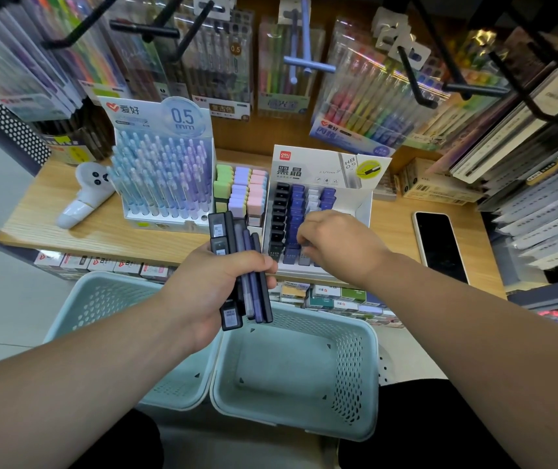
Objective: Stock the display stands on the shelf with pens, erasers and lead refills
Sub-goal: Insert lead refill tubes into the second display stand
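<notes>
My left hand (pixel 209 286) grips a bundle of several dark and purple lead refill cases (pixel 240 265), held upright above the baskets. My right hand (pixel 335 245) reaches into the white lead refill stand (pixel 321 167), its fingertips pinching a grey case (pixel 304 257) in the front row, among black, blue and grey cases. The pen stand (pixel 162 174) marked 0.5 mm is full of blue and purple pens. Between the two stands sits the eraser tray (pixel 242 187) with green, purple and pink erasers.
Two pale green baskets (pixel 355 421) stand below the wooden shelf (pixel 101 228). A black phone (pixel 440 245) lies on the shelf at right, a white handheld device (pixel 84 194) at left. Hanging pen packs (pixel 291 69) and black hooks crowd the space above.
</notes>
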A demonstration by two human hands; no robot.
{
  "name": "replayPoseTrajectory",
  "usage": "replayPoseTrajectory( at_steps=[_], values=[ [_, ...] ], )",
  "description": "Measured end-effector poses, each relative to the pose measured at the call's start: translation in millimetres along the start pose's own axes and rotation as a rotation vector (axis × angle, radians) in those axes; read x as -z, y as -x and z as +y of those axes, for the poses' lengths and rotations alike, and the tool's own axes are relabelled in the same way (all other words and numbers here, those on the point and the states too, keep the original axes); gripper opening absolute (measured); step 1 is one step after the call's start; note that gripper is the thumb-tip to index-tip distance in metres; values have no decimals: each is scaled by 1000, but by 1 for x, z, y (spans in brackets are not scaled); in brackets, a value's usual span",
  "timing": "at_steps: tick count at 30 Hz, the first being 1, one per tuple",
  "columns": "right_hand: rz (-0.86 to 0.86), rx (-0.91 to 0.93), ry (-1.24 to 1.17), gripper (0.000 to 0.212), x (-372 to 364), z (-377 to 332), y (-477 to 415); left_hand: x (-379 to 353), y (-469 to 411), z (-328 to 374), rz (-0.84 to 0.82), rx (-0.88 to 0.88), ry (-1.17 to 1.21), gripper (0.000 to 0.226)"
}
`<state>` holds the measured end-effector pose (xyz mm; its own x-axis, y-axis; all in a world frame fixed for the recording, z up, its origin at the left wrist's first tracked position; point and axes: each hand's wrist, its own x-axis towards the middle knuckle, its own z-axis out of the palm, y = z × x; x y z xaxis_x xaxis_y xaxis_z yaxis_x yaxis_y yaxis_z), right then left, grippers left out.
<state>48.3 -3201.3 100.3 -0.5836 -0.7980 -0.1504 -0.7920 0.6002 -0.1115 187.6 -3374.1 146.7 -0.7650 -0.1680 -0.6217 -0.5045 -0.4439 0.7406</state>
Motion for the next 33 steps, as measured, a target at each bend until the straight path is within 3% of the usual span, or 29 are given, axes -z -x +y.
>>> replayPoseTrajectory(
  at_steps=[3,6,9,16,20,21,29,33],
  values=[
    [78,-115,-143,23,12,-2,0,-2,2,2,-12,9,16,16],
    [274,-265,-621,23,40,-18,1,-4,5,5,-60,8,32,15],
    [110,-343,-1101,29,67,-41,6,-8,8,7,-135,-1,21,13],
    [-52,-305,-1199,27,71,-47,15,-12,11,8,-202,-9,38,15],
    [-122,-303,-1185,3,72,-43,18,-14,13,6,-183,14,30,19],
    [-125,-311,-1187,5,72,-43,18,-15,13,6,-180,20,30,20],
    [57,-430,-1400,18,75,-27,17,-14,9,3,-151,45,-16,23],
    [52,-435,-1614,19,78,-25,15,-14,8,5,-153,56,7,17]
  ],
)
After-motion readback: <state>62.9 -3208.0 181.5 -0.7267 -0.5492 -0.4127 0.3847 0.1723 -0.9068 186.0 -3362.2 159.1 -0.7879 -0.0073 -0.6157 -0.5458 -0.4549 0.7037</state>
